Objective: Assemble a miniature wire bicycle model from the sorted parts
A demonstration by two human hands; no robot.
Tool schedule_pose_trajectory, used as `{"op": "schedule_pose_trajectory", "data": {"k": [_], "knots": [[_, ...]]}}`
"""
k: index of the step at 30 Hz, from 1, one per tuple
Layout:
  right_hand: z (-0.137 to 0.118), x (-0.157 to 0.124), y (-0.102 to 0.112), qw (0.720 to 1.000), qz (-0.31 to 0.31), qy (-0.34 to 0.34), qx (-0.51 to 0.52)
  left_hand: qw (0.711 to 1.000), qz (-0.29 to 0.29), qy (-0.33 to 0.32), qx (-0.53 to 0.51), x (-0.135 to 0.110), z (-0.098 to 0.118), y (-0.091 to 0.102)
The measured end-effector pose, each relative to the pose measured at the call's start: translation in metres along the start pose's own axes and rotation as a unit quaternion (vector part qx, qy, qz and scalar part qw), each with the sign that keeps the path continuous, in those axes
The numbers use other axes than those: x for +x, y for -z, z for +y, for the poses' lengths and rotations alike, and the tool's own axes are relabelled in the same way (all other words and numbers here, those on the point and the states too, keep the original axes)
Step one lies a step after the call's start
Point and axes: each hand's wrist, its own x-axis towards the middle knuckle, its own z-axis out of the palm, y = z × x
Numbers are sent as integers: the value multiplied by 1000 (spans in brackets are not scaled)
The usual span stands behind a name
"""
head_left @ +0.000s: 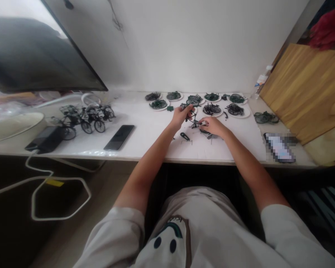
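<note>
My left hand point(181, 114) is closed around the upper end of a small dark model bicycle frame point(194, 121) held just above the white table point(145, 137). My right hand point(213, 125) pinches the frame's lower right end, fingers pressed together. A small black part point(184, 136) lies on the table below my left hand. Behind my hands, several white plates point(241, 112) hold piles of dark green and black parts.
Several finished miniature bicycles point(85, 118) stand at the left, near a black phone point(119, 137) and a dark box with a white cable point(46, 138). A monitor point(39, 52) leans at the far left. A wooden board point(309, 89) and another phone point(279, 147) sit at the right.
</note>
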Motion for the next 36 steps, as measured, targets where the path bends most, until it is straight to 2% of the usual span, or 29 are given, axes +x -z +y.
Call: {"op": "schedule_pose_trajectory", "data": {"k": [8,17,31,36], "knots": [[-8,0,-7,999,11,-19,-39,1000,1,-6,15,1,-1,0],[-13,-5,-1,995,-2,-52,-89,1000,16,-2,24,-2,2,0],[-17,0,-14,997,20,-27,-63,999,8,-23,38,1,-3,2],[-18,-1,-11,999,34,-25,-11,999,16,-19,47,1,-2,2]]}}
